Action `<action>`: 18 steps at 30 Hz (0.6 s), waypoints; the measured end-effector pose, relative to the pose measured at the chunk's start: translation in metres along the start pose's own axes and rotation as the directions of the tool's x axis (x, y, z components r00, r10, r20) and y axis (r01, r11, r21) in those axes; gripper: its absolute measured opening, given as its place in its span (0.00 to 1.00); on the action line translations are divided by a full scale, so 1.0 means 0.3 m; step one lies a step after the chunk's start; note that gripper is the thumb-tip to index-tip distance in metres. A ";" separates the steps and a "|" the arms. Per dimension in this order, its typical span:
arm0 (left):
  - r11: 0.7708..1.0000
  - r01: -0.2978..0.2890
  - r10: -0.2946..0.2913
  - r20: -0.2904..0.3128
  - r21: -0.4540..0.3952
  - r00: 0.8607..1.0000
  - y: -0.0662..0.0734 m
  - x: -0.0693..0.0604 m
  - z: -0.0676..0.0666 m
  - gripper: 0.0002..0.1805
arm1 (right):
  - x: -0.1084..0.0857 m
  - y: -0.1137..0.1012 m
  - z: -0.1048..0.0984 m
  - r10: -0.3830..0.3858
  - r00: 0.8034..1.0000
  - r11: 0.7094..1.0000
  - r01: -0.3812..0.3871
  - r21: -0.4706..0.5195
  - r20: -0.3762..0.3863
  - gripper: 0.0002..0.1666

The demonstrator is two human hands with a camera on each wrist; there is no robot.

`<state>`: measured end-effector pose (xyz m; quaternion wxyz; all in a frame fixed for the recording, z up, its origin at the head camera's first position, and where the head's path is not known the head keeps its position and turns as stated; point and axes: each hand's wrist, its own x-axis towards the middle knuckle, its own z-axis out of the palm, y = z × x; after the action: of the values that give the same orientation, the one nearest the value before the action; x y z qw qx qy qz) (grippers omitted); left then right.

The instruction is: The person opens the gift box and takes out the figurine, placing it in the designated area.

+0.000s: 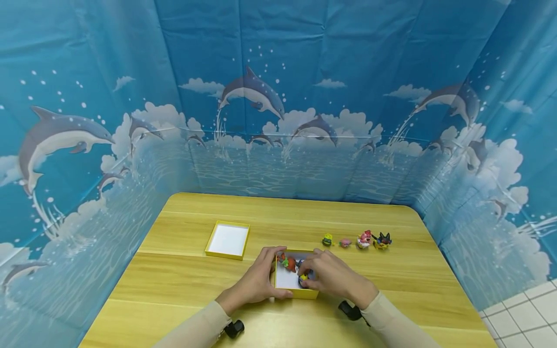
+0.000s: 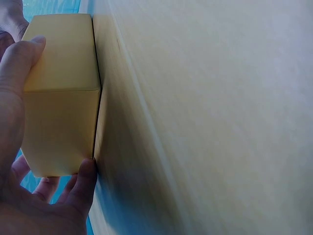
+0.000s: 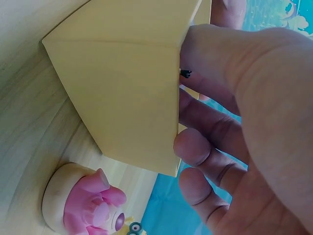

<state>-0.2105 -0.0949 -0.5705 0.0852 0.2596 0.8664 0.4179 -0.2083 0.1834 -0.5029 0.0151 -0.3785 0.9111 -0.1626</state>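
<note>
A yellow open-topped box (image 1: 301,294) with a white inside stands on the table. My left hand (image 1: 252,280) grips it from the left, thumb on the near wall and fingers round the far side; the left wrist view shows the thumb and fingertips on its outside. My right hand (image 1: 332,273) reaches into the box and pinches a small dark-blue and yellow toy figurine (image 1: 302,279), partly hidden by the fingers. An orange-red and green figurine (image 1: 288,263) lies inside at the back left. Another dark figurine beside it is mostly covered by my right hand.
A shallow yellow-rimmed lid (image 1: 227,239) lies at the left on the wooden table (image 1: 183,290). Behind the box to the right stand a green-yellow figurine (image 1: 327,239), a small pink one (image 1: 345,242), a red-pink one (image 1: 364,239) and a black-yellow one (image 1: 382,240).
</note>
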 end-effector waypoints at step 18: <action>1.000 -0.011 0.011 -0.003 0.001 1.000 0.003 -0.002 -0.004 0.69 | -0.022 -0.015 -0.012 0.023 0.999 0.999 -0.023 -0.024 -0.029 0.12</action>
<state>-0.2100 -0.0955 -0.5690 0.0814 0.2639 0.8654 0.4182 -0.2010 0.1860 -0.4987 -0.0005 -0.3658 0.9174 -0.1567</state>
